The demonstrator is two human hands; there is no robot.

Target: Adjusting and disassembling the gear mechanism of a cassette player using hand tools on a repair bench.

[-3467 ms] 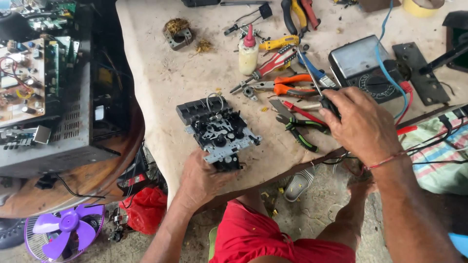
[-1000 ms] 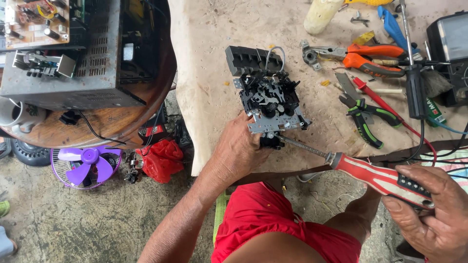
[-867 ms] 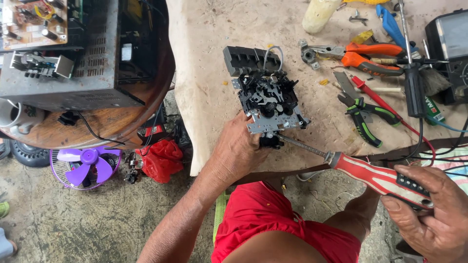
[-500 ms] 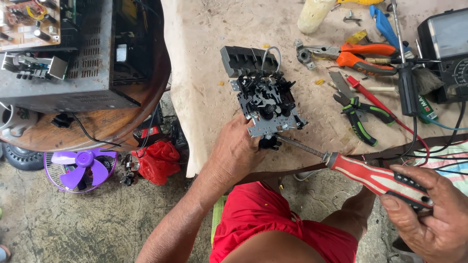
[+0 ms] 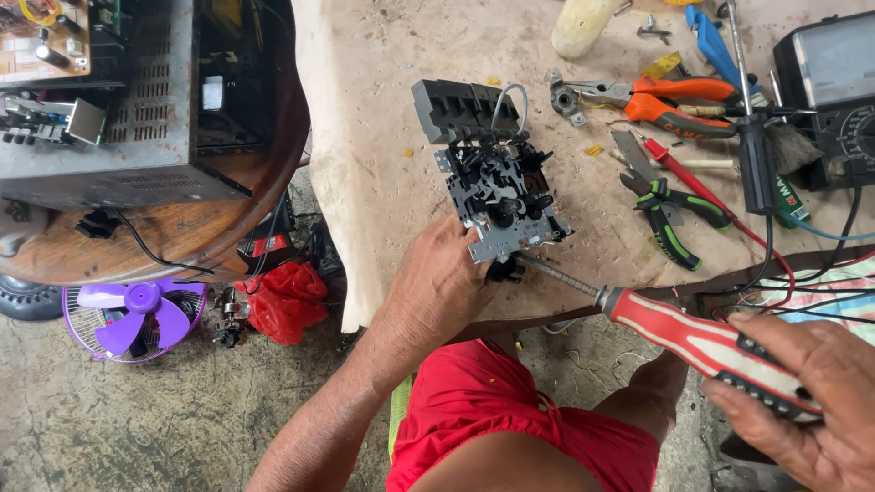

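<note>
My left hand (image 5: 447, 287) rests at the near edge of the surface (image 5: 383, 137), its grip closed on the lower left corner of the black and grey metal-and-plastic tape mechanism (image 5: 497, 178), fingers pressing the silver base plate. The mechanism lies flat on the surface, close to the near edge, its black block of keys pointing toward the far edge.

My right hand (image 5: 811, 401) is off the surface, past the near edge toward its right end, with its grip clenched around the red-and-white striped, black-ended handle of the screwdriver (image 5: 693, 342). The steel shaft runs up and left from the handle, and its tip sits at the lower edge of the mechanism's base plate, beside a small black part there. Whether the tip is seated in a screw head I cannot tell.

Change noted: three and a half seconds ago my right hand was among the tools on the right part of the surface and held no screwdriver at the mechanism. Over the last second the tool has been in hand with its tip at the same spot; hold and position are practically unchanged. Judgement: the work has passed from fetching a tool to working the fastening at the plate's near edge.

Orange-handled pliers (image 5: 656, 96) and green-handled cutters (image 5: 674, 214) lie right of the mechanism, untouched.
</note>
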